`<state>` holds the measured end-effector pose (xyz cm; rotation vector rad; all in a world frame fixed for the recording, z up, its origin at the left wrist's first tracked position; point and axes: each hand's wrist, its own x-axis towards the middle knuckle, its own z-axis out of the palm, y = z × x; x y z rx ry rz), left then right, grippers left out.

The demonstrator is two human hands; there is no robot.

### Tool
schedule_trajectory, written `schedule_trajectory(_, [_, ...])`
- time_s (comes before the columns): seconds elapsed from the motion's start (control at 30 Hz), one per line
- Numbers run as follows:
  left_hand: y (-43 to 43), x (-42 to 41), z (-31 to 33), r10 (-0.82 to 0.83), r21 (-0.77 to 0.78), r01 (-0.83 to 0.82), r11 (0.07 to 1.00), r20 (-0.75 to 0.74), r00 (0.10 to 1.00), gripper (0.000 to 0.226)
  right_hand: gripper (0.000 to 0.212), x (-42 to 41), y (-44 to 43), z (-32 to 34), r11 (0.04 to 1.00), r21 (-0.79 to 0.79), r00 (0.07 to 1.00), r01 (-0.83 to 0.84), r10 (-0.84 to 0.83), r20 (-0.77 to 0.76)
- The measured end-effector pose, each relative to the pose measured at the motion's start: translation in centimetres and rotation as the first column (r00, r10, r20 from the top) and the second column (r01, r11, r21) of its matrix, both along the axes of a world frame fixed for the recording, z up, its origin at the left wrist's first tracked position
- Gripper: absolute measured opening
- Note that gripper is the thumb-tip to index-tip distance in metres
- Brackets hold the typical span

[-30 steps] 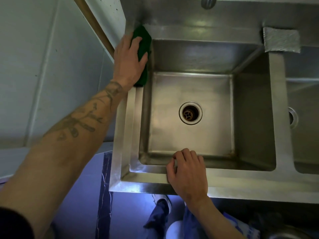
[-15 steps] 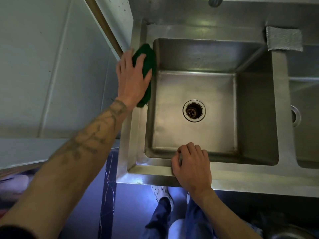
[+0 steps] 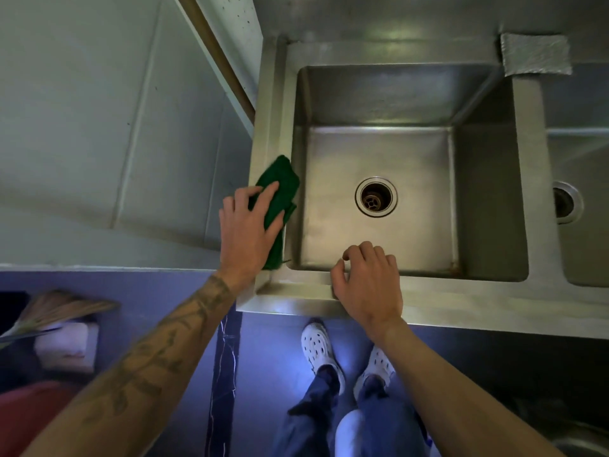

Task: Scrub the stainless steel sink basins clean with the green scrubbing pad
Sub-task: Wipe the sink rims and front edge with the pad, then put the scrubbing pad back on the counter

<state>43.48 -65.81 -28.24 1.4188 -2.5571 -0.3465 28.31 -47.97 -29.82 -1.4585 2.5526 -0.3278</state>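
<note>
A dark green scrubbing pad [image 3: 280, 179] lies on the left rim [image 3: 270, 103] of the stainless steel sink, its edge hanging slightly over into the left basin [image 3: 379, 153]. My left hand [image 3: 247, 232] presses flat on the pad's near half with fingers spread and fairly straight, the thumb toward the basin side. My right hand [image 3: 369, 285] rests on the sink's front rim [image 3: 461, 301], its fingers curled over the inner edge. The basin's round drain [image 3: 375, 196] sits open at the middle of the floor.
A second basin [image 3: 580, 159] with its own drain adjoins on the right. A grey textured cloth [image 3: 535, 54] lies on the back ledge above the divider. A wall panel [image 3: 99, 110] runs along the left. Below are my feet in white shoes [image 3: 318, 344] and a broom [image 3: 56, 311].
My left hand has slid the green pad along the left rim from the back corner toward the front. My right hand has stayed on the front rim.
</note>
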Motion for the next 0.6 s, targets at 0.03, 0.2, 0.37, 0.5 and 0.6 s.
schedule_trajectory(0.03, [1.2, 0.9, 0.0, 0.004, 0.014, -0.004, 1.0, 0.007, 1.0, 0.057, 0.023, 0.0, 0.0, 0.1, 1.0, -0.002, 1.0, -0.001, 0.001, 0.013])
schedule_trajectory(0.2, [6.3, 3.7, 1.6, 0.03, 0.088, -0.032, 0.996, 0.021, 0.999, 0.061, 0.016, -0.5, 1.3, 1.0, 0.996, -0.089, 0.992, -0.028, 0.039, 0.123])
schedule_trajectory(0.37, [10.5, 2.9, 3.7, 0.116, 0.195, -0.137, 0.971, 0.113, 0.987, 0.063, 0.019, -2.9, 6.5, 2.8, 0.995, -0.098, 0.986, -0.003, 0.019, 0.167])
schedule_trajectory(0.5, [13.0, 0.0, 5.3, 0.048, 0.337, -0.106, 0.936, 0.176, 0.983, 0.058, 0.034, -6.6, 11.0, 4.5, 1.0, 0.002, 0.983, 0.01, -0.01, 0.184])
schedule_trajectory(0.6, [14.8, -3.4, 7.0, -0.086, 0.404, -0.004, 0.915, 0.204, 0.975, 0.054, 0.038, -9.4, 14.0, 6.4, 0.998, 0.038, 0.975, 0.053, -0.06, 0.214])
